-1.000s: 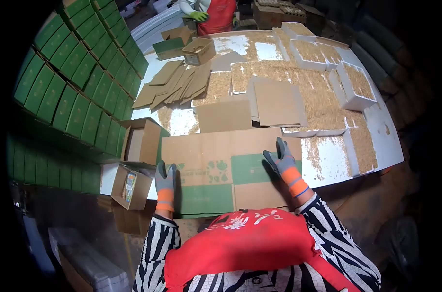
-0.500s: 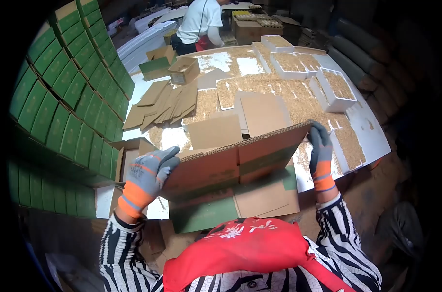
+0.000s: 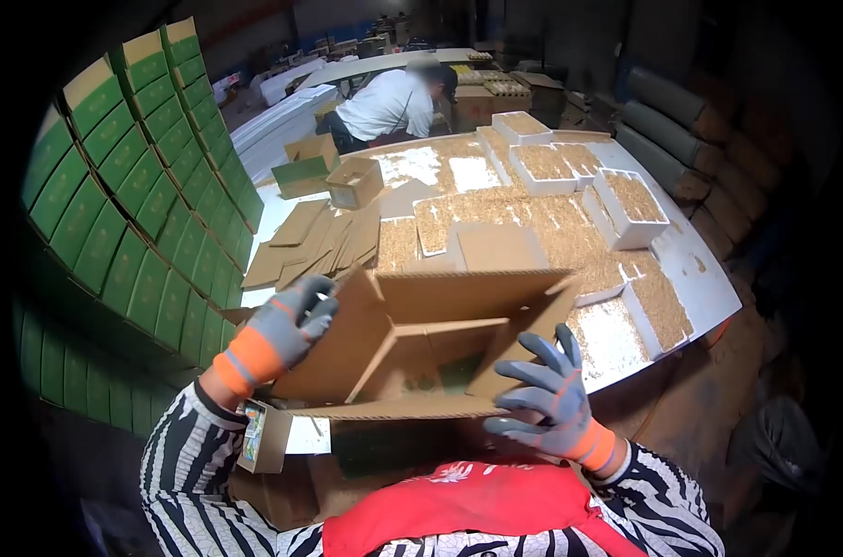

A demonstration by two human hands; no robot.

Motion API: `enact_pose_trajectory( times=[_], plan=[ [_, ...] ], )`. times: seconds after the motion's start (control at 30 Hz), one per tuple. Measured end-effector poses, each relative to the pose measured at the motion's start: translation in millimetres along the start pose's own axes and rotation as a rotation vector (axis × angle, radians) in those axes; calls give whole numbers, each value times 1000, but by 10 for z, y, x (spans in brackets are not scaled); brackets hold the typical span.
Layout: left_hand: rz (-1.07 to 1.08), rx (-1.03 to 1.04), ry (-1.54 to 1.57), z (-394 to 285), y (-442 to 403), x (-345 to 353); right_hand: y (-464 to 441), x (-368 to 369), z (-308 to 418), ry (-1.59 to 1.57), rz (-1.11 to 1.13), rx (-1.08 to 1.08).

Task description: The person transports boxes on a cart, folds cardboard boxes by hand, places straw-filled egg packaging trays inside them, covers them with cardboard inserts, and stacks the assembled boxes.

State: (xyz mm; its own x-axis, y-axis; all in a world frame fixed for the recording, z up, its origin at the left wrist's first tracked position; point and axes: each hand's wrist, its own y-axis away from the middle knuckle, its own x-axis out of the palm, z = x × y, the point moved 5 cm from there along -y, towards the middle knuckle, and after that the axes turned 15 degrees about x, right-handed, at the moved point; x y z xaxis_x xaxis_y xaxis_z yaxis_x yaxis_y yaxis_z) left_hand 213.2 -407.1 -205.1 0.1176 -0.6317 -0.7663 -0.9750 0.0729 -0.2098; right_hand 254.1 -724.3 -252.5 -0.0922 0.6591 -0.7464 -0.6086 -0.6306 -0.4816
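A brown cardboard box point(image 3: 440, 296), opened out into a four-sided shape, stands before me at the table's near side. Its upper side is open, and flaps show inside at the bottom. My left hand point(image 3: 289, 327), in a grey and orange glove, is beside the left panel with fingers bent but apart; whether it touches the cardboard I cannot tell. At the near right corner, my right hand point(image 3: 553, 401) has its gloved fingers spread wide, with nothing gripped. Behind the box lies a flat cardboard sheet point(image 3: 503, 249).
Green boxes point(image 3: 101, 223) stand in tall stacks at left. Cardboard pieces point(image 3: 301, 237) are piled beside two small open boxes point(image 3: 354, 183). White foam trays point(image 3: 631, 206) filled with tan grains cover the table's right side. A person point(image 3: 384, 107) in white bends at the far edge.
The flattened box has been opened out into a four-sided shape. My right hand has let go of its far right corner and come nearer with fingers spread. The other person has bent down.
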Motion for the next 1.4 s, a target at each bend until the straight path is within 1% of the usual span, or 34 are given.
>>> enact_pose_trajectory(
  times=[0.03, 0.1, 0.13, 0.17, 0.23, 0.27, 0.3, 0.37, 0.43, 0.47, 0.5, 0.57, 0.6, 0.63, 0.7, 0.77, 0.8, 0.9, 0.93, 0.97, 1.0, 1.03, 1.07, 1.13, 1.2, 1.23, 1.27, 1.3, 1.33, 1.37, 1.4],
  plan=[
    [-157, -35, 126, 159, 24, -58, 0, -97, -53, -59, 39, 30],
    [-258, -223, 271, 218, 155, -265, 32, -246, -188, -296, 25, 79],
    [-371, -154, 421, 197, 180, -287, 33, -391, -172, -292, 10, 82],
    [-400, -232, 288, 78, 273, -302, 57, -496, -185, -341, 27, 117],
    [-344, 21, -77, 260, 366, -5, 83, -494, -261, -460, 237, 93],
    [-304, 36, -68, 253, 365, 235, -15, -479, -83, -354, 346, 14],
    [-262, 48, -56, 144, 316, 491, -69, -355, -6, -277, 416, 18],
    [27, 168, -187, -105, 123, 798, -216, -151, 127, -443, 480, -26],
    [357, 373, -227, 117, 38, 1289, -256, 320, 32, -595, 813, 112],
    [548, 139, 124, 378, 4, 1391, -264, 578, -264, -729, 782, 360],
    [492, -389, 733, 685, -2, 1516, -226, 774, -488, -856, 731, 602],
    [281, -377, 1239, 688, -51, 1245, -189, 669, -442, -538, 366, 476],
    [247, -386, 1125, 596, 44, 1130, -103, 684, -366, -327, 181, 240],
    [262, -363, 925, 600, 123, 1152, -47, 693, -289, -134, 118, 86],
    [149, -13, 75, 231, 294, 1156, -373, 361, 59, 211, 19, -175],
    [-77, 101, -244, 25, 371, 1265, -776, 118, 65, 266, -84, -106],
    [-150, 138, -275, -64, 357, 1211, -940, 86, -33, 209, -202, -43],
    [-622, 334, -606, -172, 598, 910, -780, 285, -187, 278, 58, -6],
    [-651, 274, -632, -23, 620, 910, -575, 222, -155, 194, 163, 9],
    [-649, 71, -745, 26, 605, 883, -395, 268, -98, 17, 517, -38],
    [-565, -144, -513, 268, 577, 969, -178, 338, -79, 74, 604, -234],
    [-468, -346, -281, 511, 570, 1080, -198, 316, -309, -196, 524, 71],
    [-357, -386, -348, 548, 549, 1093, -195, 357, -653, -460, 433, 377],
    [-142, -471, -466, 573, 521, 1123, -97, 647, -1539, -738, 251, 759],
    [-312, -245, -491, 52, 552, 979, -2, 885, -1910, -962, 341, 1145],
    [-392, -109, -512, -204, 543, 835, 47, 962, -1852, -1172, 512, 1446],
    [-498, 115, -555, -391, 579, 733, -200, 758, -1602, -1178, 555, 1267],
    [-457, 124, -601, -592, 588, 607, -439, 546, -1347, -1187, 581, 1090],
    [-808, 291, -444, -443, 626, 618, -495, 604, -1456, -1416, 651, 979],
    [-976, 280, -26, -195, 641, 650, -629, 435, -1342, -1325, 630, 741],
    [-1186, 318, 395, 54, 666, 704, -733, 184, -1156, -1092, 528, 675]
  ],
)
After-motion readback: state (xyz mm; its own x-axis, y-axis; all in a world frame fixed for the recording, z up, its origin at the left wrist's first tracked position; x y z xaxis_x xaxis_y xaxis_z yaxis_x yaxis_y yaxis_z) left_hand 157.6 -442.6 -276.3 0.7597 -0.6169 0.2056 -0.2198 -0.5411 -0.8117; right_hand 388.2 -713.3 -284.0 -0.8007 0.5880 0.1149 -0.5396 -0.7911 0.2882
